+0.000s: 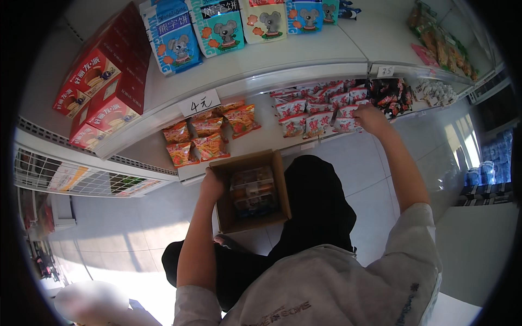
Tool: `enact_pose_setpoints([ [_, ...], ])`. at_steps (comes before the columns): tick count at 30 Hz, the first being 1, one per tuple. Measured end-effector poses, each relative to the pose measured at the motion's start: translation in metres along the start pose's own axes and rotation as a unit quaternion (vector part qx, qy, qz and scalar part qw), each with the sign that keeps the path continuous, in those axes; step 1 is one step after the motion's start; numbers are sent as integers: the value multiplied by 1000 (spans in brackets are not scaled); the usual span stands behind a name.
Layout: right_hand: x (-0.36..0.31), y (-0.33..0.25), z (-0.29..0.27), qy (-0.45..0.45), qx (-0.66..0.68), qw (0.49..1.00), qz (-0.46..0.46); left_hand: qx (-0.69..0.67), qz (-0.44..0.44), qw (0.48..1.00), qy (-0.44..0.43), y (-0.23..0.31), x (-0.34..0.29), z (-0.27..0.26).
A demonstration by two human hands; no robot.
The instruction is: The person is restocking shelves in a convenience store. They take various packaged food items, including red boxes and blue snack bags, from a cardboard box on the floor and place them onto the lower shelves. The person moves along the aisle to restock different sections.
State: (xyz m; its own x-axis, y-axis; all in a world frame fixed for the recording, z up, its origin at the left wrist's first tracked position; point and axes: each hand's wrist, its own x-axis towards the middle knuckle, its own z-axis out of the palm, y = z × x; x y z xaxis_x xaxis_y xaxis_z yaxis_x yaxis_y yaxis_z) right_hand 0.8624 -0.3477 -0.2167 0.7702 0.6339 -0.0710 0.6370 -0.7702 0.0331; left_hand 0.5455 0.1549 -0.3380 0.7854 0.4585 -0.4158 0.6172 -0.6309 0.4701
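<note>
Because only the left hand (212, 186) holds the box (254, 225): it could tip.
Right hand (372, 119): grip unclear; careless reaching could dislodge the far red packets (316, 125).

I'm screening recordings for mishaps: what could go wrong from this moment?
The left hand holds the open cardboard box by one side, so it might tip and jostle the clear plastic packaging inside. The right hand is at the closely packed red-and-white snack packets along the lower shelf's front, and could knock one off. The box's rim sits near the orange snack bags, and might nudge them.
</note>
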Motion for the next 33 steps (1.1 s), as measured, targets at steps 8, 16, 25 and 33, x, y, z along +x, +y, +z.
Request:
enact_pose_setpoints([
  [8, 26, 68, 112, 11, -60, 989, 135, -11, 7, 999, 39, -9, 2, 5],
  [16, 45, 36, 148, 52, 9, 959, 278, -15, 15, 998, 61, -18, 3, 10],
  [25, 18, 5, 254, 300, 270, 842, 357, -52, 17, 997, 49, -17, 8, 9],
  [33, -14, -45, 282, 339, 370, 778, 378, -62, 41, 995, 68, -15, 2, 3],
])
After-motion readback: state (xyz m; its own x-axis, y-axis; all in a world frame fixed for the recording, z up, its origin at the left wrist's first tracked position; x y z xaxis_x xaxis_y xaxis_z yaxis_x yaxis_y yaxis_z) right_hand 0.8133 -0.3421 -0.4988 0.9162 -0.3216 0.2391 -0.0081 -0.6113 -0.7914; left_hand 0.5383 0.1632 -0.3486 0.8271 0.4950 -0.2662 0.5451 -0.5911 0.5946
